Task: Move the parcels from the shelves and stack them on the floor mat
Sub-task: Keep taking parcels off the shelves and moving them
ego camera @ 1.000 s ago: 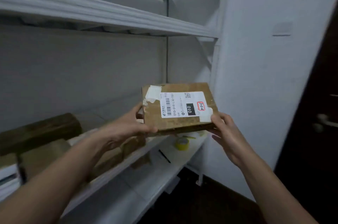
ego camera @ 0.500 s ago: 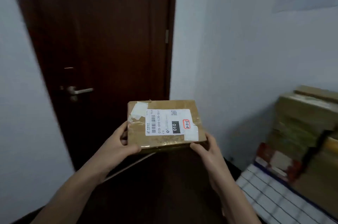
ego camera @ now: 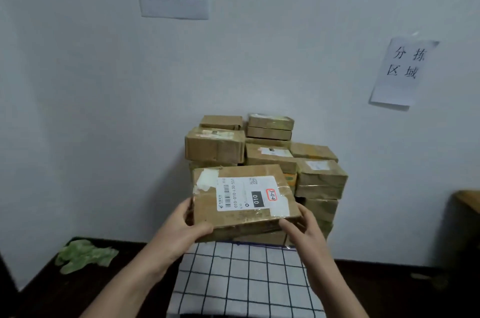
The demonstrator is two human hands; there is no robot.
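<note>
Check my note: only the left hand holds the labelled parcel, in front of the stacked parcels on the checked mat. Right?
Wrong on the hands: the head view shows both the left hand and the right hand gripping the labelled parcel at its near corners. It is in front of the stacked parcels on the checked mat, as noted.

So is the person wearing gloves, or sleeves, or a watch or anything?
No gloves: the left hand and right hand are bare, with no rings showing. The left arm and right arm are bare to the picture's edge; no sleeves, watch or bracelet show.
</note>
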